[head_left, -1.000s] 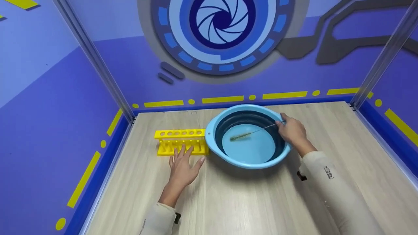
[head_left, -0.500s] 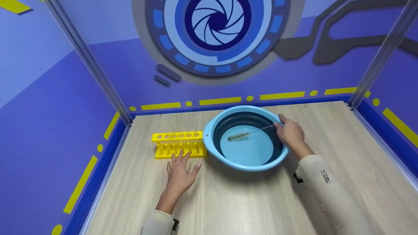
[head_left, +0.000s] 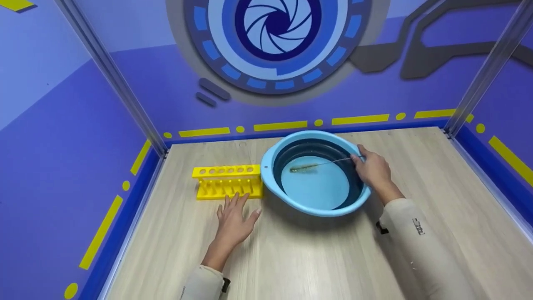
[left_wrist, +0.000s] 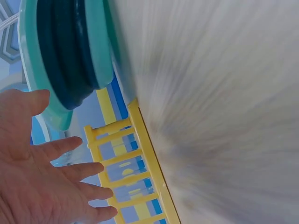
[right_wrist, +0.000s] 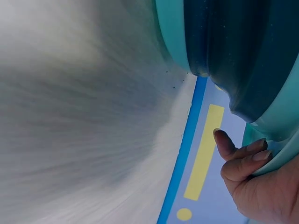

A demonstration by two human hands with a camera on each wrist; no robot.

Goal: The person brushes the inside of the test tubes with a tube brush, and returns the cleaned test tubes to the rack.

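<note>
A round light-blue basin (head_left: 320, 210) with a dark inner band stands on the table. Inside it slants a test tube brush (head_left: 306, 167), its thin wire running up to the right rim. My right hand (head_left: 374, 168) pinches that wire at the rim, and in the right wrist view the curled fingers (right_wrist: 240, 168) are hooked round the basin's edge. Left of the basin is a yellow test tube rack (head_left: 227, 171) with no tubes in it. My left hand (head_left: 233, 221) is spread in front of the rack, fingertips at its base; whether they touch it I cannot tell.
The wooden table (head_left: 291, 258) is bounded by a back wall (head_left: 145, 91) and side walls with yellow markings. The rack's right end lies close against the basin's left rim. Bare tabletop lies in front of both.
The brush has swung slightly toward the far side of the basin. My left fingertips have drawn back from over the rack to its front edge. My right hand stays at the rim.
</note>
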